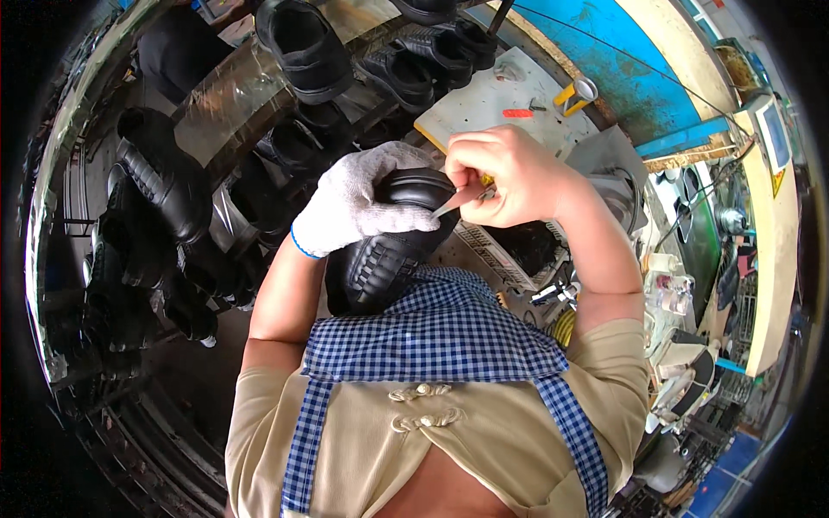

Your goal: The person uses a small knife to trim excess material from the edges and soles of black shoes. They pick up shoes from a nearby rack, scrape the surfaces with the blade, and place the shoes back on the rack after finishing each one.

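glossy black shoe with woven-looking raised strips

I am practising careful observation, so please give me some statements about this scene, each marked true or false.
1. The left hand wears a white knitted glove. True.
2. Both hands are gloved. False: the right hand is bare.
3. The left hand holds a shiny black shoe. True.
4. The apron is plain red. False: it is a blue-and-white checked cloth apron.
5. A small, flat red piece lies on the white tabletop. True.
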Action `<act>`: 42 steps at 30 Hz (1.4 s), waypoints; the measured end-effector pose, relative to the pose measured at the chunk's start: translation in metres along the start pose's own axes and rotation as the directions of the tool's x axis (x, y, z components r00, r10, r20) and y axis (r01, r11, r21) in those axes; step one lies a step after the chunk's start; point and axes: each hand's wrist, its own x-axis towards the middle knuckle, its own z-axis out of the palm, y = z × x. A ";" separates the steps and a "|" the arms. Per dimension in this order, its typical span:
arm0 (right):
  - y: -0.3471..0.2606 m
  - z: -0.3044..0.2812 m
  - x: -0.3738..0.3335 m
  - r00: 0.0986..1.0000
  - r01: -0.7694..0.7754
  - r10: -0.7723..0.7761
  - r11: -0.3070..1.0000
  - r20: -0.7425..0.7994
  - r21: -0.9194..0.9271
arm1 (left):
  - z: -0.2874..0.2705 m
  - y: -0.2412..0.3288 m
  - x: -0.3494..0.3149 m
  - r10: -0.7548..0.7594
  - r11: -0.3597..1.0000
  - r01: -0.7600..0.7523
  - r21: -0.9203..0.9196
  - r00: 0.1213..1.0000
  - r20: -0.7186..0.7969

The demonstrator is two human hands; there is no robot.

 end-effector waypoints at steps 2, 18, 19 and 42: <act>0.004 0.004 -0.005 0.997 -0.030 0.037 0.994 -0.068 0.105 | 0.000 0.001 0.001 -0.041 0.996 0.041 -0.078 0.999 0.008; 0.028 0.166 -0.167 0.557 -0.300 0.810 0.402 -0.184 0.865 | 0.021 -0.050 0.040 -0.204 0.653 -0.320 -0.686 0.799 -0.566; 0.024 0.158 -0.170 0.615 -0.275 0.726 0.565 -0.309 0.778 | 0.023 -0.055 0.046 -0.287 0.647 -0.256 -0.718 0.791 -0.540; 0.059 0.149 -0.131 0.282 -0.116 0.953 0.144 -0.106 0.983 | 0.012 -0.198 -0.006 -0.275 0.943 0.140 -0.302 0.839 -0.470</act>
